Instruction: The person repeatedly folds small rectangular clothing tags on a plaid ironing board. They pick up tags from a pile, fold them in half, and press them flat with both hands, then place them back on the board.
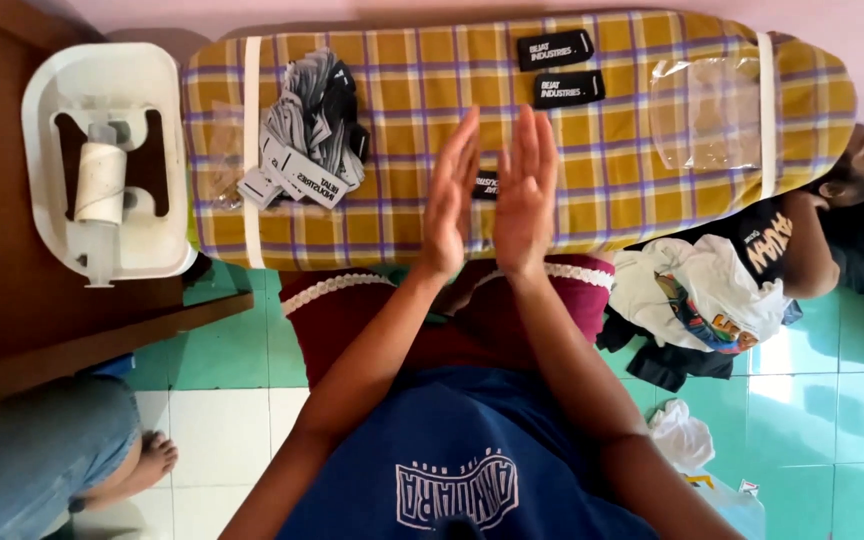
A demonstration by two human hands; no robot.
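Note:
My left hand [451, 196] and my right hand [525, 194] are raised side by side over a yellow plaid ironing board [612, 165], palms facing each other, fingers straight and apart, holding nothing. A small black label [485, 183] lies on the board between and behind the hands, mostly hidden. Two black rectangular labels [554, 50] [569, 89] lie further up the board. A heap of grey and black labels [310, 130] rests to the left. Clear plastic bags [707, 110] lie at the board's right end.
A white plastic tub [157, 150] with a paper roll [100, 182] stands on a brown wooden table [42, 320] at left. Another person's leg and foot [142, 462] are at lower left. Clothes [697, 295] are piled on the green tiled floor at right.

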